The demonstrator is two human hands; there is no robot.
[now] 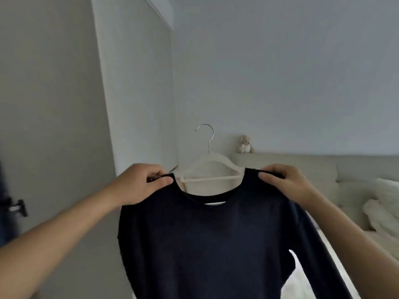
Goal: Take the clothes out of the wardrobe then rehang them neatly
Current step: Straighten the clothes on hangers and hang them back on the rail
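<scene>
Both hands, left (140,183) and right (285,182), pinch the dark top's (207,244) shoulders, hanger (212,167) inside.

Home bedroom, rumpled bed (371,203) (pale bedding), headboard ledge (291,157), teddy bear (245,144), plain walls

We see left hand (144,182) and right hand (284,182) pinching the dark top (207,244) by its shoulders, white hanger (210,167) inside its neckline, plush toy (245,144) up-right of the hanger.
</scene>
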